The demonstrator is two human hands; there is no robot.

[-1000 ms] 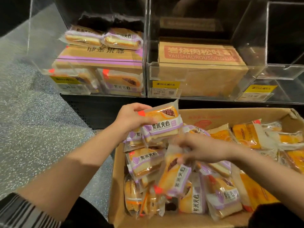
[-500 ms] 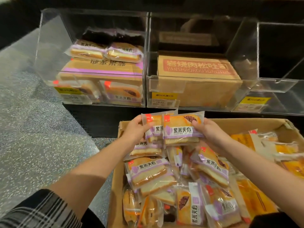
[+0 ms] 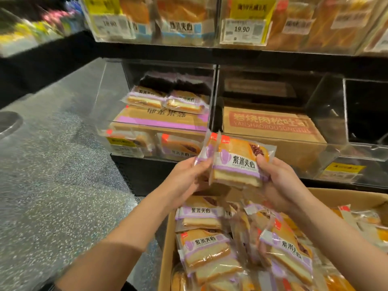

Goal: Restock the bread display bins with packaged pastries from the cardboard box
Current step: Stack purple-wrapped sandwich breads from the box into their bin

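Note:
Both hands hold a small stack of purple-labelled packaged pastries above the open cardboard box. My left hand grips the stack's left side and my right hand grips its right side. The box below holds several more purple-labelled pastries and orange-wrapped ones at the right. Just beyond the stack stands the clear left display bin, holding a purple-striped carton with two pastries on top and two in front.
A second clear bin to the right holds a brown carton with red lettering. An upper shelf carries more bread bins and price tags. Speckled grey floor lies to the left.
Both hands have risen with the pastries from box level toward the left bin's front, bringing the packets together into one stack. The view tilted up, revealing the upper shelf.

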